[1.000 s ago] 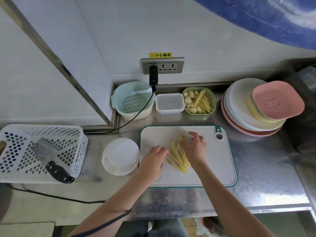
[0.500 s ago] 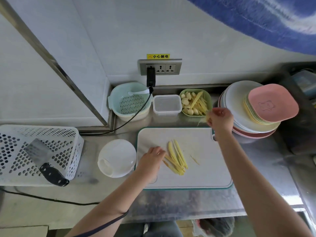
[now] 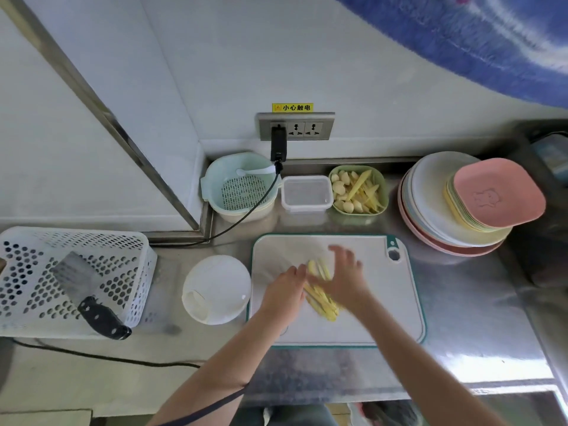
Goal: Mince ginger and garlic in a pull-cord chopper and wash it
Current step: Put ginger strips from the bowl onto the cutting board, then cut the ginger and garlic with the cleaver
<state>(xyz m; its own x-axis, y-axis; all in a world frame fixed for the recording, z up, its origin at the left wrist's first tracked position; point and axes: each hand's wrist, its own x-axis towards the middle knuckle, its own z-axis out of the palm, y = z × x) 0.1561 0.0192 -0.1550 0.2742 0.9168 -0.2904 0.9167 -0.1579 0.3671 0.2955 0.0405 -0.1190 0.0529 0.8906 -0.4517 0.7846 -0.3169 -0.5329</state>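
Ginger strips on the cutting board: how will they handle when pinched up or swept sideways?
The ginger strips look thin and straight, so probably stiff and light, apt to scatter rather than move as one pile. Their cut faces look moist, so they may stick to fingers or the cutting board. Being slender, they will likely slip out of a loose grip; both hands, left hand and right hand, bracket them.

Bare cutting board (image 3: 378,315) right of the ginger strips (image 3: 321,298); white chopper bowl (image 3: 215,289) hard against its left edge.

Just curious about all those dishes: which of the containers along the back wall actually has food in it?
The green dish on the right, holding garlic cloves and ginger strips. The clear lidded box and mint colander look empty.
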